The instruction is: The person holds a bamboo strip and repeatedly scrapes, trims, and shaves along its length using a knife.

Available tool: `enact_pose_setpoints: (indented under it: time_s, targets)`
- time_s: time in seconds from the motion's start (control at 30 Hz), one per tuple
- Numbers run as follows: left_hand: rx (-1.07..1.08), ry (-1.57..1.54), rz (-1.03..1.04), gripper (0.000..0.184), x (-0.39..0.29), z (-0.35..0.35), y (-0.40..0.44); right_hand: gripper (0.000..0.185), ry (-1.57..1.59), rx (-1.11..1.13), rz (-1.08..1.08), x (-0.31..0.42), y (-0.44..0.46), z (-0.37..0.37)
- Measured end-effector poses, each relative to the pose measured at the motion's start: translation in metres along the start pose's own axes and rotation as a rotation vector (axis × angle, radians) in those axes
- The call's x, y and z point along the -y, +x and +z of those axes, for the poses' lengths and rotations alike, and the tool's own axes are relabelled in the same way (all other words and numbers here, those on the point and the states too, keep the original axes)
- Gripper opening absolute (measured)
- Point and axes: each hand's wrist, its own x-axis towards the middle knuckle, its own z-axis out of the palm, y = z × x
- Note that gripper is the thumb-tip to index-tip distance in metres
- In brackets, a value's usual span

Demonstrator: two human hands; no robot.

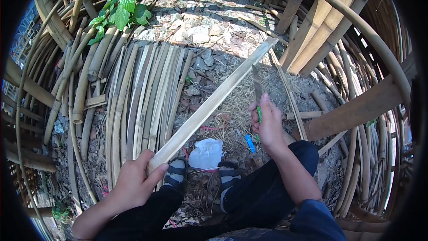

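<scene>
A long split bamboo strip (214, 102) slants from the lower left up to the right. Its lower end is gripped by my left hand (140, 179), thumb on top. My right hand (269, 122) is closed round the green handle of a knife (257, 85). The blade points up and lies just right of the strip's upper part, apparently a little away from it. Both my feet, in grey and black footwear, show below, with a white crumpled sheet (206, 154) on the ground between them.
Split bamboo strips (142, 93) lie side by side at the left. Thick bamboo poles (321, 22) and a bent cane stand at the right. A green leafy plant (125, 9) grows at the upper left. Shavings and a blue scrap (250, 143) lie on the ground ahead.
</scene>
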Motion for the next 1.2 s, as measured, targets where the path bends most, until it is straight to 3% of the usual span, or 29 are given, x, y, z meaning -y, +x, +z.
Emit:
enact_pose_setpoints:
  time_s: [0.03, 0.1, 0.17, 0.23, 0.33, 0.67, 0.87, 0.97, 1.03, 1.2]
  targets:
    - [0.004, 0.000, 0.000, 0.026, -0.002, -0.001, 0.000, 0.047, 0.000, -0.003, 0.002, -0.006, -0.003, 0.001]
    - [0.043, 0.055, -0.012, 0.032, -0.007, -0.003, 0.000, 0.048, -0.417, -0.024, -0.264, -0.017, -0.015, 0.015]
    - [0.052, 0.066, -0.001, 0.032, -0.010, -0.003, 0.000, 0.046, -0.485, 0.007, -0.390, -0.022, -0.026, 0.027]
    - [0.065, 0.078, 0.013, 0.032, -0.012, -0.002, -0.001, 0.041, -0.765, 0.098, -0.820, -0.032, -0.031, 0.033]
    - [0.094, 0.027, 0.000, 0.032, -0.013, -0.002, -0.002, 0.038, -0.820, 0.066, -1.002, -0.044, -0.030, 0.040]
    - [0.082, 0.049, 0.012, 0.029, -0.010, -0.004, -0.004, 0.036, -1.040, -0.064, -1.108, -0.035, 0.003, 0.021]
    - [0.095, -0.004, -0.008, 0.025, -0.006, -0.003, -0.008, 0.035, -1.220, -0.284, -0.859, -0.013, 0.025, -0.003]
    - [0.109, -0.052, -0.042, 0.022, -0.006, -0.003, -0.006, 0.034, -1.129, -0.186, -0.854, -0.012, 0.014, 0.000]
    - [0.103, -0.057, -0.037, 0.022, -0.008, -0.004, -0.005, 0.036, -1.041, 0.025, -0.999, -0.016, -0.005, 0.015]
    - [0.164, -0.214, -0.062, 0.022, -0.002, -0.006, -0.007, 0.038, -1.081, 0.119, -1.200, 0.003, 0.003, 0.017]
